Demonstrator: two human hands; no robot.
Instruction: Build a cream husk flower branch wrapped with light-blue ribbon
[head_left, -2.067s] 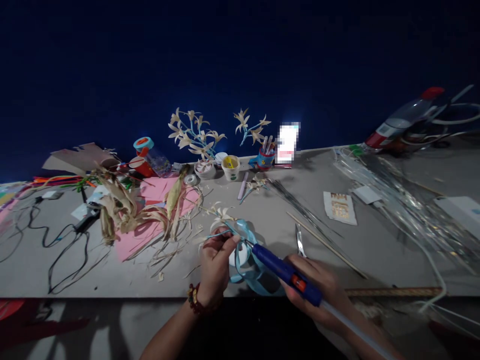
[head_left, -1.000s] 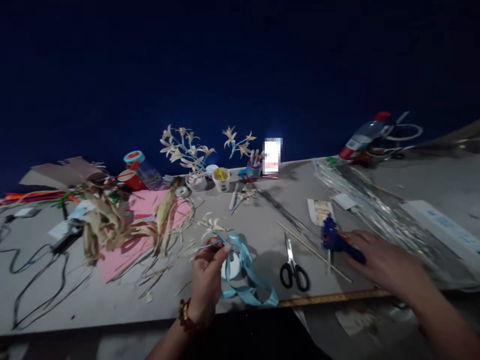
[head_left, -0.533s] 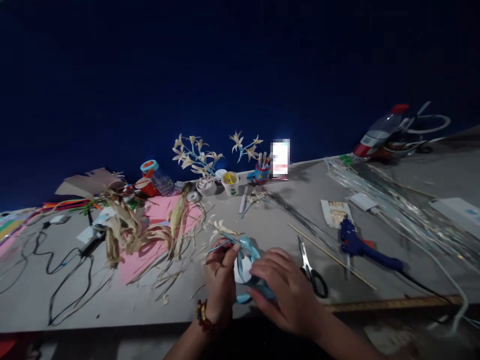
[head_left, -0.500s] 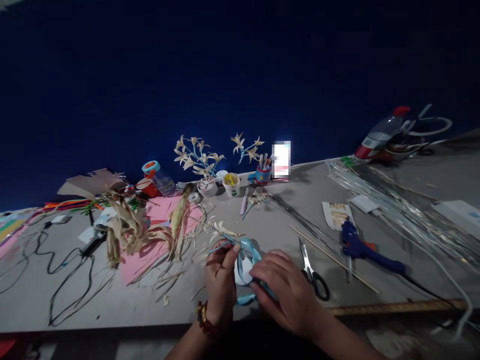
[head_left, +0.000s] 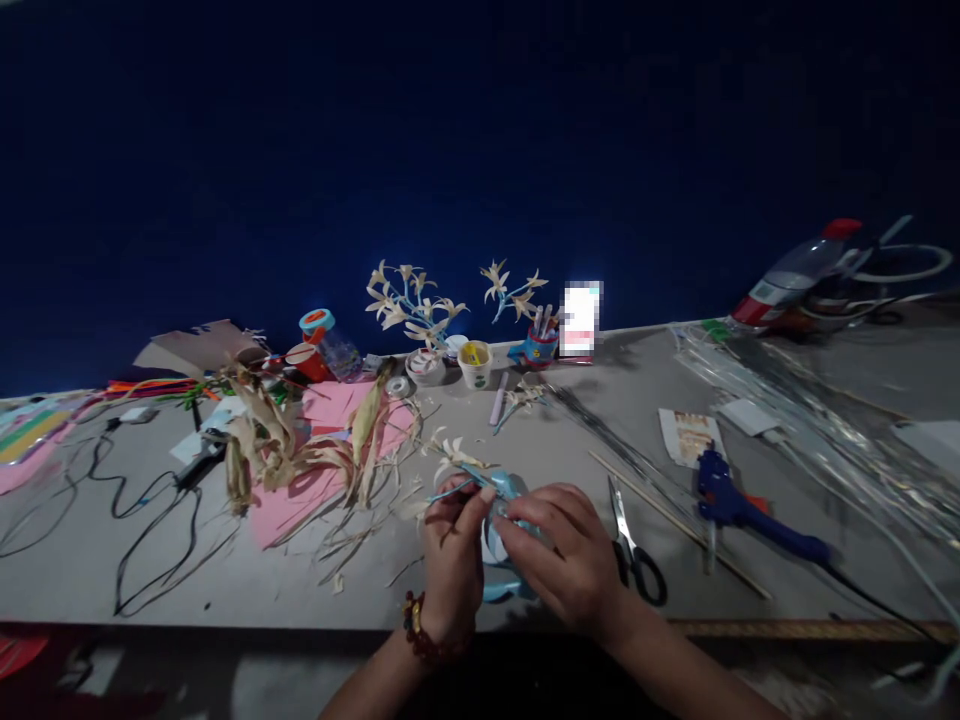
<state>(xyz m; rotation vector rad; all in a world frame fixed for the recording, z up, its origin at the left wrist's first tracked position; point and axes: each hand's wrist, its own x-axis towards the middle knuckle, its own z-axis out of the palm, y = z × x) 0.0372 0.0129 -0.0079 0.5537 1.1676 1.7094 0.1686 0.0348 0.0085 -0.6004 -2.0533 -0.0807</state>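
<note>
My left hand [head_left: 454,560], with a beaded bracelet at the wrist, pinches the blue-wrapped stem of a pale corn-husk flower [head_left: 453,452]. The petals point up and left past my fingertips. Close on its right, my right hand [head_left: 568,552] has thumb and fingers pinched together on light blue tape [head_left: 504,590] beside the stem. More of the tape lies looped beneath both hands, around a white round core that is partly covered. Scissors [head_left: 636,560] rest on the table just right of my right hand.
A blue glue gun [head_left: 724,495], a thin stick [head_left: 667,515] and wires [head_left: 607,430] lie to the right. Dried corn husks [head_left: 259,440] cover pink paper [head_left: 289,510] at left. Along the wall stand finished flower sprays [head_left: 412,300], a paper cup [head_left: 475,372] and a lit phone [head_left: 580,320].
My right hand has come up and closer to my left fingertips, carrying the tape. My left hand keeps hold of the flower stem. The view has shifted slightly.
</note>
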